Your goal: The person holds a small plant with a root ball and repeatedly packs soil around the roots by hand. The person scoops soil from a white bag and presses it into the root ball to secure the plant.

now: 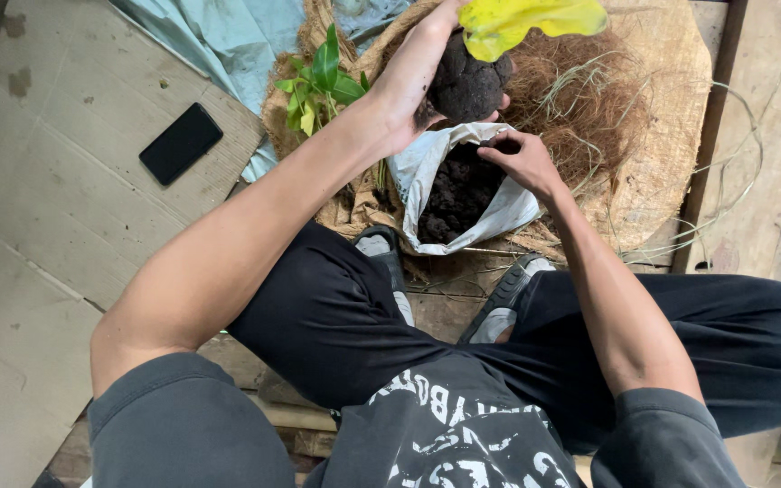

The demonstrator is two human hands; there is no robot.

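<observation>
Informal potting area, home yard or shed: plank floor [770,136], flattened cardboard [56,226], soil bag [427,172], coconut fibre [580,99], seedlings [323,81].

I see two things of this kind. A white plastic bag [463,194] stands at about 12 o'clock from the middle of my view, between the two shoes. It is crumpled, its mouth is open upward, and dark soil fills it. My right hand [522,158] pinches its rim at the bag's 1 o'clock side. A phone [181,143] lies at 10 o'clock on flat brown cardboard [56,208]. It is a slim black rectangle, set diagonally, and its screen is dark.
</observation>
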